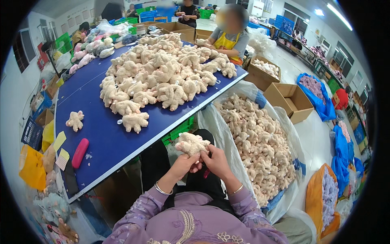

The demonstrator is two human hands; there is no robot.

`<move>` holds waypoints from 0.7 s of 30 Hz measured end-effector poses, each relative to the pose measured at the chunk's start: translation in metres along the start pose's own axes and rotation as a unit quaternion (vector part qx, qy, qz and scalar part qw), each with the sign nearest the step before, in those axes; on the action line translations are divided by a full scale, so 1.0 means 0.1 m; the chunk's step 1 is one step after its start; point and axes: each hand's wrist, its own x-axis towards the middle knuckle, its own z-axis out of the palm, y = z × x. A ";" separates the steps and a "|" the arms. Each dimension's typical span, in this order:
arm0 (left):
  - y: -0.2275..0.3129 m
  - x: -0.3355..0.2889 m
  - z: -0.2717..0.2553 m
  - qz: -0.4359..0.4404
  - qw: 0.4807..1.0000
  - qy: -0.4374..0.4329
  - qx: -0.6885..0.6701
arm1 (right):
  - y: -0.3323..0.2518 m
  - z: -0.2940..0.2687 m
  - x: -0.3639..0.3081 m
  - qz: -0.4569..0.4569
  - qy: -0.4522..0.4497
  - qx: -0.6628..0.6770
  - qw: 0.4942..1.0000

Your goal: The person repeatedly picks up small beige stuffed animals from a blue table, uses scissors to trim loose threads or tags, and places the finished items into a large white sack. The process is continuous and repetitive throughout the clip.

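A busy workshop spreads out under the fisheye view, with a long blue table (101, 138) running away from the person's left side. A large heap of cream plush toys (162, 73) covers its far half, and one toy lies alone (75, 120) near the left edge, well apart from the heap. Closer in, a pink case (80, 153) and yellow notes (59, 140) sit on the bare blue surface.

To the person's right stands a big clear plastic bag (219, 130) filled with more cream toys (260, 146); its lower part is cut off behind the person's purple sleeve. Beyond it are open cardboard boxes (290, 99) on the floor. A co-worker in a yellow apron (227, 42) works at the far corner of the table, and their hands are mostly hidden behind the heap.

The person holds a single cream plush toy (191, 143) over their lap, just below the table's near edge. The left hand (183, 163) grips it from underneath, fingers curled tightly around its lower part. The right hand (215, 160) closes on it from the right, fingertips pinching the fabric. Something pinkish shows below the right hand, possibly a small tool or thread, but it is too small to tell. The palms are turned away, so the exact grip inside is hidden.
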 end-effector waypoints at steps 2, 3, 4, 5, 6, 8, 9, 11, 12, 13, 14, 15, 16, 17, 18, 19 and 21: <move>-0.04 0.03 -0.02 0.001 1.000 -0.019 0.006 | -0.01 -0.04 -0.02 0.019 -0.014 -0.021 0.999; -0.06 0.05 -0.01 -0.001 0.999 -0.032 0.011 | -0.01 -0.07 -0.03 0.031 -0.017 -0.032 0.999; -0.07 0.06 0.03 0.021 0.999 -0.023 0.018 | 0.00 -0.10 -0.05 0.013 -0.010 -0.026 1.000; -0.08 0.06 0.03 0.038 0.999 -0.017 0.027 | 0.02 -0.06 -0.04 -0.002 0.002 -0.019 1.000; -0.09 0.04 0.00 0.036 0.999 -0.013 0.028 | 0.17 0.02 -0.04 -0.015 0.012 -0.009 1.000; -0.07 -0.04 -0.10 0.049 0.998 0.010 0.044 | 0.06 0.06 0.02 -0.028 -0.018 0.013 0.999; 0.08 -0.11 0.11 0.020 0.996 0.089 -0.001 | 0.05 0.05 0.03 -0.075 0.013 -0.009 0.997; 0.03 -0.04 0.00 -0.001 0.998 0.060 -0.008 | -0.01 0.00 0.04 -0.057 -0.001 0.011 0.998; -0.01 -0.01 0.03 -0.007 0.999 0.046 -0.006 | -0.01 -0.06 -0.03 -0.036 0.005 0.017 0.999; -0.01 0.02 0.07 -0.011 0.999 0.033 -0.005 | -0.05 -0.14 -0.06 -0.019 0.008 0.024 0.999; -0.02 0.03 0.11 -0.023 0.998 0.053 0.011 | 0.01 -0.16 -0.10 -0.032 0.018 0.019 0.999; -0.02 0.06 0.13 -0.034 0.996 0.073 0.028 | 0.06 -0.15 -0.09 -0.045 0.029 0.012 0.999; -0.07 0.09 0.07 -0.047 0.995 0.083 0.004 | 0.10 -0.14 -0.11 -0.056 0.048 0.004 0.997; -0.05 0.09 0.02 -0.040 0.998 0.045 0.010 | 0.14 -0.10 -0.08 -0.078 0.068 0.019 0.994; -0.05 0.10 0.00 -0.029 0.998 0.053 0.000 | 0.03 -0.12 -0.09 -0.082 0.077 0.105 0.988; -0.09 0.09 -0.08 -0.008 0.998 0.046 -0.035 | 0.00 -0.14 -0.07 -0.102 0.079 0.090 0.988; -0.04 0.12 0.04 -0.006 0.990 0.125 -0.066 | 0.00 -0.20 -0.06 -0.098 0.092 0.022 0.991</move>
